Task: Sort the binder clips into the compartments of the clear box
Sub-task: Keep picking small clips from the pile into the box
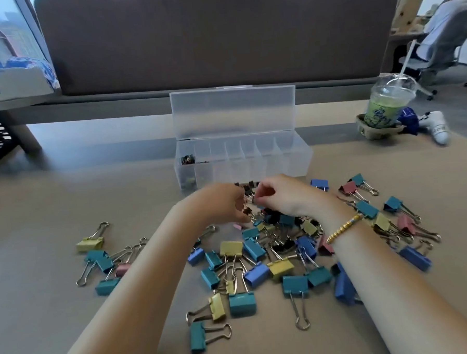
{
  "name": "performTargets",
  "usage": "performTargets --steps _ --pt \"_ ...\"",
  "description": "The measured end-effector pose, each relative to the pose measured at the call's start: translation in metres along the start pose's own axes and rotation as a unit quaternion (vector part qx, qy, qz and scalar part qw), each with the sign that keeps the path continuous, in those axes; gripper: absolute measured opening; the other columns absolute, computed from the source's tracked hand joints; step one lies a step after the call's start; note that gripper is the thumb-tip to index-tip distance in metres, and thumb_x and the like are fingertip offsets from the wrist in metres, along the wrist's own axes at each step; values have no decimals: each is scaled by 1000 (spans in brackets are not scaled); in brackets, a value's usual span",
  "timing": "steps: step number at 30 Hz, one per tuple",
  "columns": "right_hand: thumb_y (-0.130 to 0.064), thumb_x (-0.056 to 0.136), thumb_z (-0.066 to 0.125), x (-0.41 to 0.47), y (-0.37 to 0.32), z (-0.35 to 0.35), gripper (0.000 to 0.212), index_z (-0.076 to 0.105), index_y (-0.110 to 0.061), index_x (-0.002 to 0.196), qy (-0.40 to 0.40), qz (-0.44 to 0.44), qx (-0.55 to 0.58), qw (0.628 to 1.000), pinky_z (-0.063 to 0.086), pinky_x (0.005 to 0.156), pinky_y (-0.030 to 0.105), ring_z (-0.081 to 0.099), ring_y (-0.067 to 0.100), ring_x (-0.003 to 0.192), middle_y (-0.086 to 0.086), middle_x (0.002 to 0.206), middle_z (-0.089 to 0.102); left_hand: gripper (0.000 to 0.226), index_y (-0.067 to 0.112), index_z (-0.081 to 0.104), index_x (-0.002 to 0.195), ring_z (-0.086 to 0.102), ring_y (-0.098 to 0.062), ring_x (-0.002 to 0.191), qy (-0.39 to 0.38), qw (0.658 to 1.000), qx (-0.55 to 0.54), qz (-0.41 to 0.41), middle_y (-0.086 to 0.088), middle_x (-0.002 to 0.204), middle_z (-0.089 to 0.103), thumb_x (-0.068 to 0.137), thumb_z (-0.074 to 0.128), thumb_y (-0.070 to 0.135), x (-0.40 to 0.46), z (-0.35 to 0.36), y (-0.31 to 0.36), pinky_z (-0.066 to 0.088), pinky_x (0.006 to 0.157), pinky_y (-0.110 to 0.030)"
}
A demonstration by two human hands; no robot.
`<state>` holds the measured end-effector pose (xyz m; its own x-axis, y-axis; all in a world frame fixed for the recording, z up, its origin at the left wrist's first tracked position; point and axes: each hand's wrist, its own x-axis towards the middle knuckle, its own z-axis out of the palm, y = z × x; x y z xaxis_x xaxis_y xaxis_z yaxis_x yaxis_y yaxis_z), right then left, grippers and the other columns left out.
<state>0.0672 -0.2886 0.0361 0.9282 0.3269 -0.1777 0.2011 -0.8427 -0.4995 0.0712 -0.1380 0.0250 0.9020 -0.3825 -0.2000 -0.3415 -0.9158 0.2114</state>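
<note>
Just in front of the box (242, 160), at the far edge of the pile (271, 245), both my hands work close together over a knot of small black clips (248, 188). My left hand (223, 201) has its fingers curled, thumb and fingertips closing on one small black clip (247, 210) low in the heap. My right hand (275, 195) is curled too, fingertips pinching at another small clip (255, 200) just beside the left; how firm that hold is I cannot tell, since my fingers hide most of it.

From the head view, the box stands open, lid (233, 110) upright behind it, its row of compartments running left to right. Only the leftmost compartment (187, 165) holds anything, a little cluster of dark small clips; the others look unfilled. So I judge the sorting is barely begun, and the step in hand is gathering the small black ones for that left compartment.

To do it well, I should lift each clip free by its body, not its wire handles, because the handles here tangle with neighbours and would drag others along. I should keep the lift short and drop straight down into the left cell, clear of the divider. Larger teal, blue, yellow and pink clips lie spread on the table (52, 202) nearer me and to both sides; my forearms lie among them, so I should raise my arms rather than sweep them.
</note>
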Motion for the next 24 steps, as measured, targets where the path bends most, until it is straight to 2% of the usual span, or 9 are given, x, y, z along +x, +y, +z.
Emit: performTargets --steps 4,6,8,11,13,16,19,22,24 --pt "-27 90 59 -20 8 8 19 56 -26 109 -25 23 -82 996 37 86 30 46 16 105 -5 118 54 29 14 53 95 50 -15 85 26 1000 -13 -13 0 95 55 83 63 38 -7 12 -3 41 73 -24" --pt "-34 89 59 -24 11 10 27 54 -28 115 -11 22 -138 990 27 100 37 38 21 121 -4 128 49 29 13 54 98 50 -15 85 50 998 -21 -30 -2 98 58 84 62 38 -9 16 -5 44 75 -25" --pt "-38 88 59 -23 13 15 28 54 -30 114 27 21 -148 988 21 105 39 34 21 126 -3 130 47 31 13 53 102 51 -15 86 75 996 -24 -40 -4 103 61 87 58 40 -12 20 -5 48 80 -29" --pt "-43 88 57 -17 14 27 20 55 -30 103 108 14 -151 983 23 101 38 40 19 120 -5 122 52 44 13 51 110 51 -15 88 92 995 -19 -23 -3 106 58 88 49 51 -17 22 -1 48 82 -28" --pt "-44 87 57 -16 15 27 15 54 -32 95 140 9 -132 981 25 98 37 41 18 118 -6 117 52 49 15 51 113 49 -14 94 76 997 -19 9 0 110 52 84 51 55 -21 21 4 44 83 -26" --pt "-46 84 60 -21 19 20 15 52 -35 91 104 2 -102 989 23 100 37 37 19 121 -6 120 51 40 21 53 109 45 -12 98 41 998 -11 46 2 115 48 82 58 51 -23 20 8 41 86 -26" --pt "-49 83 60 -23 21 20 24 53 -33 99 57 7 -128 990 19 105 40 32 20 124 -4 124 47 37 26 51 109 46 -13 100 4 998 -26 62 3 116 48 81 62 47 -23 15 5 41 87 -27" --pt "-54 84 56 -16 19 30 32 54 -30 104 88 0 -163 983 22 101 38 35 20 120 -3 121 48 46 27 47 116 46 -13 101 -34 997 -21 64 4 116 48 78 67 45 -24 10 2 40 86 -27" --pt "-54 85 53 -12 19 35 32 54 -29 106 118 -7 -169 978 23 98 38 37 20 118 -3 120 49 50 25 46 118 45 -12 99 -32 997 -33 59 5 113 47 78 67 46 -24 10 0 39 84 -25"
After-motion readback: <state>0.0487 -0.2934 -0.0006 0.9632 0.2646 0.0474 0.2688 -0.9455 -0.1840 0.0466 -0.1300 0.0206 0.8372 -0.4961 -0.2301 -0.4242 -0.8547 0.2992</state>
